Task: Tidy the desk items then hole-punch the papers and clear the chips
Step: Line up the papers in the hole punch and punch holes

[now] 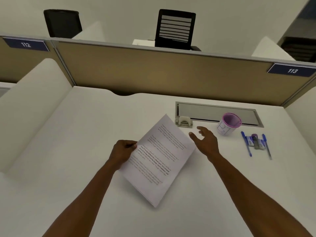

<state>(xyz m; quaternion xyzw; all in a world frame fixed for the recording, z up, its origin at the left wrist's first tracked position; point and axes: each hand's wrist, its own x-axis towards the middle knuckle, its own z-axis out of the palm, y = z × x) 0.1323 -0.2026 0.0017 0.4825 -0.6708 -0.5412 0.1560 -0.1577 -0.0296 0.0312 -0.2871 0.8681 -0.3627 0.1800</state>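
Note:
A thin stack of printed papers (159,158) is held tilted above the white desk (68,168). My left hand (122,152) grips its left edge, thumb on top. My right hand (205,141) hovers open to the right of the papers, fingers spread toward a small grey hole punch (184,121) standing just beyond it. A white cup with a purple rim (229,124) stands to the right of the punch. Two blue pens (246,144) and a small purple-capped item lie together at the far right.
A metal cable-tray lid (215,111) is set in the desk behind the punch and cup. A tan partition (153,72) with labels 112 and 113 bounds the back. White dividers flank both sides. Black chairs stand beyond.

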